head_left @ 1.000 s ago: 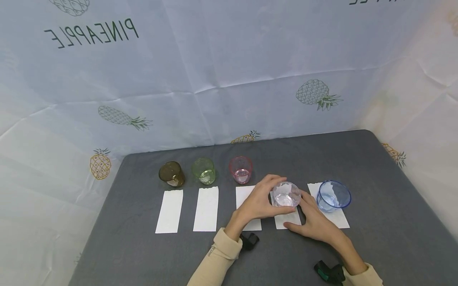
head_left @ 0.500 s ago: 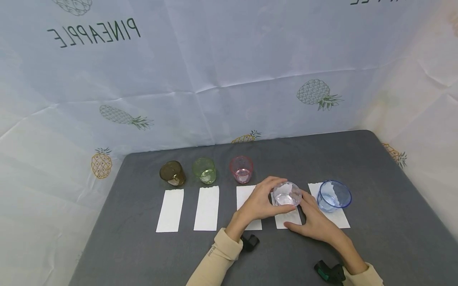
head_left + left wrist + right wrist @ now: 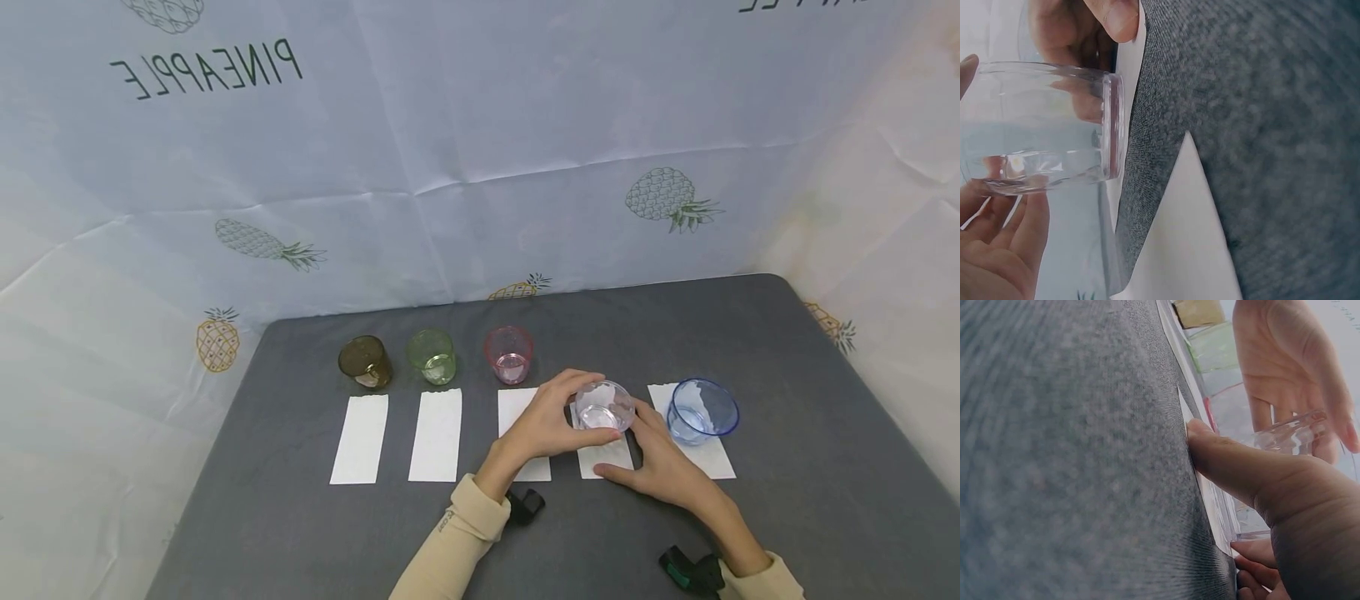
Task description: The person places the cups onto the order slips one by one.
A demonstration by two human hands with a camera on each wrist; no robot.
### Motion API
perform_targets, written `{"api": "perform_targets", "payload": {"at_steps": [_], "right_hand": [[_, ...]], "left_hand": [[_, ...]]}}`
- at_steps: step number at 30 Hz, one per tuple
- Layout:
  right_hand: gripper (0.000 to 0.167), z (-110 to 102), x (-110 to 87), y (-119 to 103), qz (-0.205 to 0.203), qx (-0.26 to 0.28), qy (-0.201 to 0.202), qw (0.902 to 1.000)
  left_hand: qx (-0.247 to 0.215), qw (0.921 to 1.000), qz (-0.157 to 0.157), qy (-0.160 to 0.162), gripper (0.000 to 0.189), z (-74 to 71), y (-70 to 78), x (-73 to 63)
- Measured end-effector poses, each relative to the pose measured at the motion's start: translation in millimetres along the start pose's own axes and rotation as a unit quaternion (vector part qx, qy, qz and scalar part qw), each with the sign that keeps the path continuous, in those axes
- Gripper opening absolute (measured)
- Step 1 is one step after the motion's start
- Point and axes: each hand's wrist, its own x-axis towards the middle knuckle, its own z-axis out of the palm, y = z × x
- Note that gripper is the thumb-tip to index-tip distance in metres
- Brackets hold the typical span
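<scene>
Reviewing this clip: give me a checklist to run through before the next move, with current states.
1. Left hand gripping clear round glass tumbler: ok.
2. Clear tumbler upright: ok.
3. Its base touching the white paper strip beneath: cannot tell.
4. Right hand apart from clear tumbler: cannot tell, fingers close beside it.
5. Blue glass tumbler on rightmost white paper strip: ok.
6. Pink glass tumbler on paper: not ok, on dark grey table.

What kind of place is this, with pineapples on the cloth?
Maybe a little filming corner, though I can't be sure. Pineapple-printed cloth hangs behind and beside a gray table, colored glasses stand on or near paper strips, and black gadgets sit at both wrists.
</scene>
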Motion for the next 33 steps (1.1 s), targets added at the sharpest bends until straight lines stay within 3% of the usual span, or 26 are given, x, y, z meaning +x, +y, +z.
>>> {"api": "perform_targets", "payload": {"at_steps": [9, 22, 33], "right_hand": [[0.096, -1.6, -0.4, -2.8, 0.011, -0.005, -0.007, 0.9999], [0.095, -1.2, -2.6, -2.3, 0.014, -0.004, -0.007, 0.9999], [0.105, 1.4, -4.1, -6.8, 0.012, 0.033, 0.034, 0.9988]], "left_hand": [[-0.011, 0.9999, -0.002, -0.003, 0.071, 0.5, -1.1, 0.5], [0.013, 0.9999, -0.003, -0.007, 0.071, -0.2, 1.2, -0.2], [0.017, 0.9997, 0.017, 0.006, 0.077, -3.0, 2.6, -2.8]]}}
